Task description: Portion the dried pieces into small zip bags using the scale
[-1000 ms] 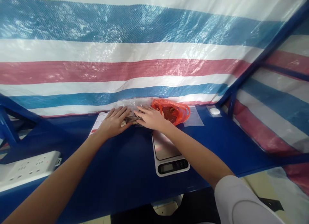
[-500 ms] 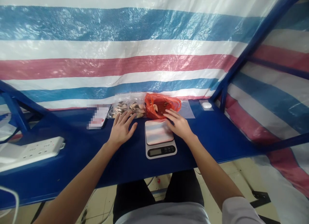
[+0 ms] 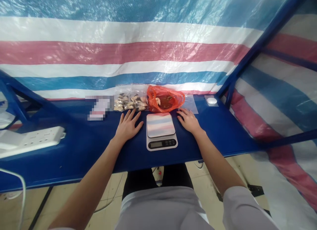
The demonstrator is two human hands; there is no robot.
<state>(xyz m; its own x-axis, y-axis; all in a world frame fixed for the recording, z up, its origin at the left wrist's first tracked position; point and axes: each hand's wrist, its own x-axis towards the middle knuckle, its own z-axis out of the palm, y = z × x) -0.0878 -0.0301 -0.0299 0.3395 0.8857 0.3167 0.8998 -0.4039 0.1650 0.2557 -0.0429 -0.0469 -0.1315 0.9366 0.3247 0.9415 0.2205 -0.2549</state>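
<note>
a thin, crinkled red plastic bag point(image 3: 157, 109) sits on the smooth blue worktop point(image 3: 99, 154), its rounded mouth gaping around a few pieces. against its left side, glossy clear plastic packaging point(image 3: 131, 90) holds chunky, angular pale and dark bits. the flat, square-plated scale point(image 3: 160, 126) lies between the hands, with both bags beyond it. left hand point(image 3: 128, 127) and right hand point(image 3: 190, 121) are open, palms down, fingers spread, gripping nothing; the left fingertips are just before the clear packaging, the right's near the red bag.

Place: looks like a small work booth
Walls point(image 3: 138, 53): stripy plastic
Frame point(image 3: 260, 45): blue bars
Desk point(image 3: 79, 144): digital scale point(image 3: 160, 126), power strip point(image 3: 37, 139)
</note>
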